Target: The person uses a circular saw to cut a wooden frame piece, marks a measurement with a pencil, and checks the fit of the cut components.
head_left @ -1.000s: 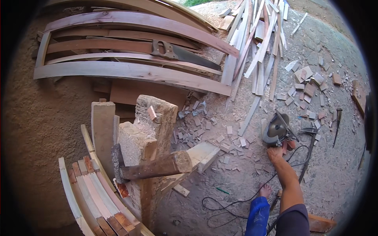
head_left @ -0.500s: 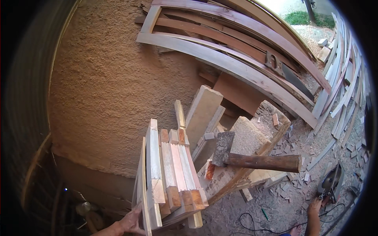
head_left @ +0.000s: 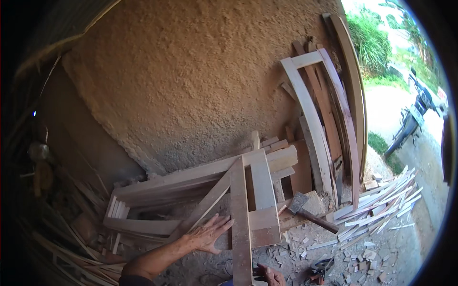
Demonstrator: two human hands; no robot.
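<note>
A pale wooden frame stack point(head_left: 241, 205) rests in front of me, its long rails running left along the wall. My left hand point(head_left: 210, 234) has its fingers spread, with the tips at the edge of the upright board. At the lower edge, my right hand point(head_left: 273, 275) is beside the lower end of that same board. Its fingers are partly hidden and dark, so its grip is unclear. To the right of the stack lies a hammer point(head_left: 317, 221) with a wooden handle, its head on a timber block point(head_left: 313, 204).
A tall wooden frame point(head_left: 305, 95) leans on the rough brown wall point(head_left: 200, 81). Thin wood strips point(head_left: 381, 200) and small offcuts point(head_left: 367, 260) litter the ground at right. A dark power tool point(head_left: 322, 268) sits low near my right hand. A motorcycle point(head_left: 412, 117) stands outside.
My view has swung, and the frame stack now shows lengthwise. My left hand has left its grip at the stack's edge and spread. My right hand has come away from the power tool.
</note>
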